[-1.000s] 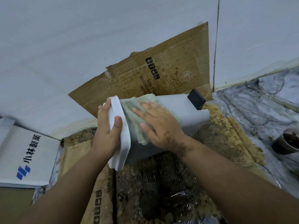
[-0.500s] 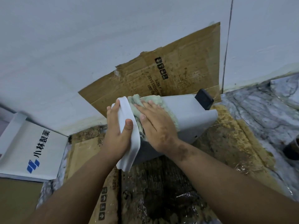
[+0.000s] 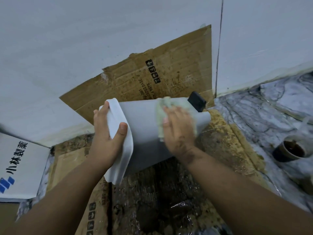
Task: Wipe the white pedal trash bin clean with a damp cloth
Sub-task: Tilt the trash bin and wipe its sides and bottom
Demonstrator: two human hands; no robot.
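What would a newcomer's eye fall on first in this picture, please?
The white bin, tipped on its side at the centre, with the left hand gripping its lid end and the right hand pressing a greenish cloth near the black pedal. Behind it, stained cardboard leans against the wall.

My 2 forearms come into view bare from the bottom edge up to the wrists: no sleeve, cuff, watch or band shows on either. My left hand (image 3: pixel 108 141) wears no glove and no ring that I can make out; its thumbnail is short and plain. My right hand (image 3: pixel 179 131) is also ungloved, and its outline is blurred, so I cannot tell the nails clearly beyond 1 or 2 pale tips. Dark smudges of grime mark the back of my right hand and run across the wrist onto the start of the forearm. My left forearm shows no such marks.
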